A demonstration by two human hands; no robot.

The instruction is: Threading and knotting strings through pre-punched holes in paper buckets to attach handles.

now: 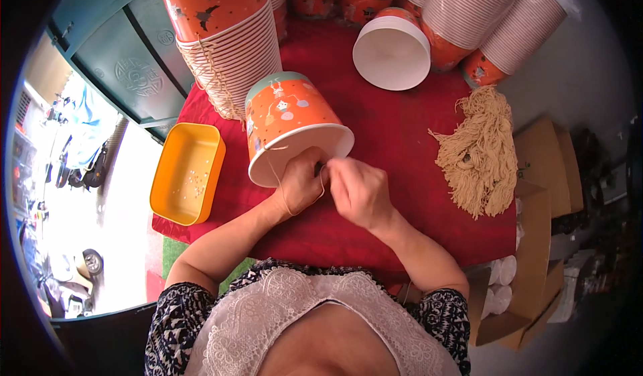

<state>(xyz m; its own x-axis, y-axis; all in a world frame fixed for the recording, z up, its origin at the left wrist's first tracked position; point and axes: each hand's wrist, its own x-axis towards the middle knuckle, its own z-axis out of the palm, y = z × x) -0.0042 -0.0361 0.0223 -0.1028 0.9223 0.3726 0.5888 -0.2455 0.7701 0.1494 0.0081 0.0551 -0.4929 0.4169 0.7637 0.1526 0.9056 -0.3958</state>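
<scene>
An orange paper bucket (291, 111) with cartoon figures lies tilted on the red-covered table, its white mouth facing me. A thin beige cord (276, 175) comes from the bucket's side near the rim and loops down past my left wrist. At the mouth, my left hand (303, 180) is closed with the cord at its fingers; the fingertips are partly hidden. Close beside it, my right hand (363, 192) is pinched and slightly blurred, with the cord's other end by its fingertips. Whatever lies between the two hands is too small to make out.
To the left are a yellow plastic tray (216, 175) with small pale bits and a tall stack of buckets (231, 61) with cords hanging. A heap of beige cords (479, 158) lies right. Behind are a white-mouthed bucket (392, 57) and more stacks. Cardboard boxes (532, 242) stand right of the table.
</scene>
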